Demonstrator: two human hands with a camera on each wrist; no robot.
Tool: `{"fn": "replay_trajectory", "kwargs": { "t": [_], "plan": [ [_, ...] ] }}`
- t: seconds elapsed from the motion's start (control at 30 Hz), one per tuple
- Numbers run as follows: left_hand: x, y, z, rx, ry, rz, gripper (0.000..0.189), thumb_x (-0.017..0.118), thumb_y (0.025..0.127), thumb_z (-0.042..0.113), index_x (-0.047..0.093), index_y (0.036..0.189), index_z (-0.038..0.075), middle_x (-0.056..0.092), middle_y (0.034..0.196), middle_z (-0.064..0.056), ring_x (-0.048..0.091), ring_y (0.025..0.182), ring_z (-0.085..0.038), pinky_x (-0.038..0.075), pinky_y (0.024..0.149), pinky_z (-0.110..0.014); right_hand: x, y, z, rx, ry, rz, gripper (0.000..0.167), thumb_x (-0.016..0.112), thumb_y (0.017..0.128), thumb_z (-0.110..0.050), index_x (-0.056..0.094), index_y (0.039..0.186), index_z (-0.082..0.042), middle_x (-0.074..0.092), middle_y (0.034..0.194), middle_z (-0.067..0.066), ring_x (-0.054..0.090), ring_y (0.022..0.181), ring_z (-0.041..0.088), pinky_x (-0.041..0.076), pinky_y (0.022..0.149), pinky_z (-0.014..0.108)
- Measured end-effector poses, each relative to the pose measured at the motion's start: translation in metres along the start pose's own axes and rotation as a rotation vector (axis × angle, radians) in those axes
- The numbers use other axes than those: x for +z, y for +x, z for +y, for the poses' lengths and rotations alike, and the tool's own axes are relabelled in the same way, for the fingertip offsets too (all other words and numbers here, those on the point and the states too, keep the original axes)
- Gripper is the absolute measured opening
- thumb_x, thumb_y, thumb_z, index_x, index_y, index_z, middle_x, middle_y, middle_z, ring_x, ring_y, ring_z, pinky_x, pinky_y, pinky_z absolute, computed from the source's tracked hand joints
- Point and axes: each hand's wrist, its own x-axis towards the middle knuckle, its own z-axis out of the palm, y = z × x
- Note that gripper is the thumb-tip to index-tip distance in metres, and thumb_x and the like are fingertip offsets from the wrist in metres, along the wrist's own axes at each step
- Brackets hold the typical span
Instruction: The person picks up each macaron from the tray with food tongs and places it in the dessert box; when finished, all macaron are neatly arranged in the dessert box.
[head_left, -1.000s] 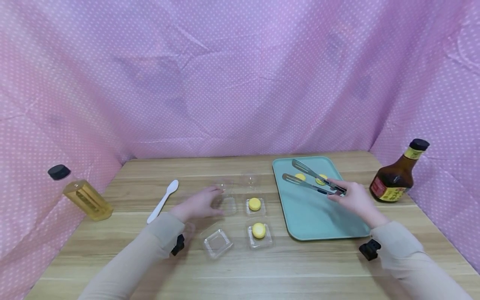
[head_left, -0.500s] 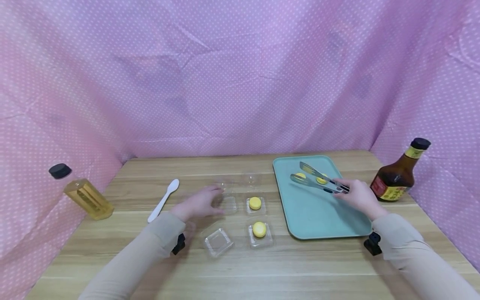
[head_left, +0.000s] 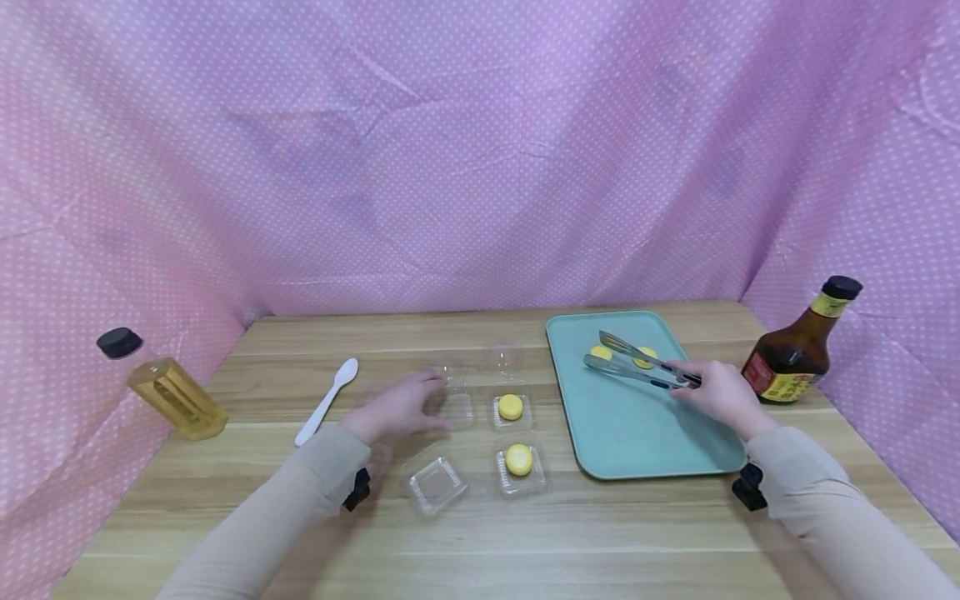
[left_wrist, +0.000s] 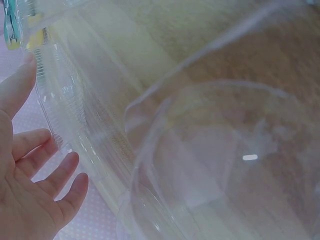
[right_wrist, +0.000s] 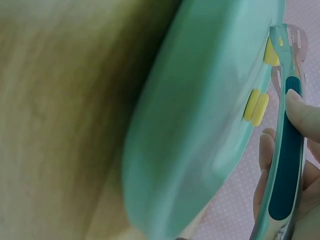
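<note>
The person wears long, plain beige sleeves. The left sleeve (head_left: 258, 517), well left of the green tray (head_left: 637, 437), ends in a broad cuff (head_left: 337, 458) with a small black device (head_left: 357, 489) beside it; the right sleeve (head_left: 847, 525), near the tray's near right corner, is creased, with a matching black device (head_left: 750, 487).

yellow macarons (head_left: 511, 407), green tray (head_left: 637, 437), dotted pink cloth (head_left: 480, 183)

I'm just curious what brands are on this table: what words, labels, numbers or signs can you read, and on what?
None can be read.
Dark brown bottle: printing on its red-and-yellow label, too small and blurred.
Its yellow neck band: too small.
Bottle of yellow liquid: no legible text.
</note>
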Motion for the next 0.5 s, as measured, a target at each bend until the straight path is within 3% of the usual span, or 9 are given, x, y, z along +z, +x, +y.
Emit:
{"fn": "replay_trajectory", "kwargs": {
  "t": [0.1,0.2,0.5],
  "plan": [
    [0.0009,0.0007,-0.0013,-0.005,-0.004,-0.001,0.076,0.074,0.081,0.033,0.042,0.138,-0.005,0.038,0.146,-0.022,0.036,0.135,-0.038,0.029,0.114,-0.048,0.0008,0.001,0.0004,0.011,0.0,-0.006,0.052,0.072,0.082,-0.019,0.057,0.129,-0.003,0.066,0.091,0.025,0.038,0.054,0.015,0.031,0.05,0.026],
    [0.0007,0.0009,-0.0014,0.0,-0.006,-0.002,0.075,0.074,0.081,0.032,0.042,0.138,-0.006,0.038,0.146,-0.023,0.037,0.134,-0.039,0.029,0.113,-0.048,0.0011,0.0011,0.0007,0.025,-0.002,-0.013,0.052,0.073,0.081,-0.022,0.059,0.127,-0.003,0.059,0.113,0.034,0.044,0.063,0.018,0.033,0.055,0.027],
    [0.0003,0.0008,-0.0019,-0.003,-0.019,0.0,0.076,0.075,0.08,0.032,0.042,0.138,-0.005,0.038,0.146,-0.022,0.037,0.134,-0.038,0.03,0.114,-0.047,0.0033,0.0003,-0.0006,0.05,-0.024,-0.017,0.048,0.072,0.082,-0.022,0.06,0.125,-0.003,0.059,0.114,0.033,0.045,0.063,0.018,0.034,0.053,0.027]
  ]
}}
